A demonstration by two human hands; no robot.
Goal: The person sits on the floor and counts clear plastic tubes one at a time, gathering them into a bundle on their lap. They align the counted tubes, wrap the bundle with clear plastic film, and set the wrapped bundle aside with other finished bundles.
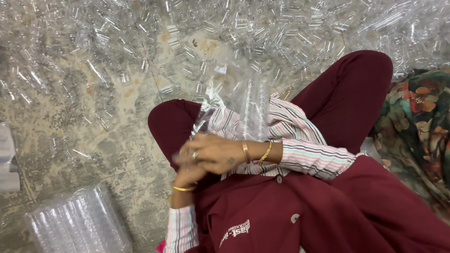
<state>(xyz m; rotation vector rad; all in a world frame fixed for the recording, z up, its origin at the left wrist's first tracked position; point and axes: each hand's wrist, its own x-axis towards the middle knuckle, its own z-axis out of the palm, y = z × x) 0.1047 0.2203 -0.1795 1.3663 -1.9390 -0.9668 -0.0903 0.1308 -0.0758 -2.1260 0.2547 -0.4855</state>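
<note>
My right hand [213, 152], with a ring and gold bangles at the wrist, reaches across my lap from the right and lies over my left hand [187, 177]. Both hands are closed together on the lower end of a clear plastic bag [241, 100]. The bag stands up from my hands over my striped sleeve and my maroon-clothed knee. What is inside the bag cannot be made out. Several small clear plastic tubes [197, 70] lie scattered on the mottled floor [108, 126] just beyond the bag.
Clear tubes cover the floor along the top and left. A filled clear bag of tubes [79, 225] lies at the lower left. A white object [7, 154] sits at the left edge. Floral cloth [417, 122] lies to the right of my raised knee [356, 84].
</note>
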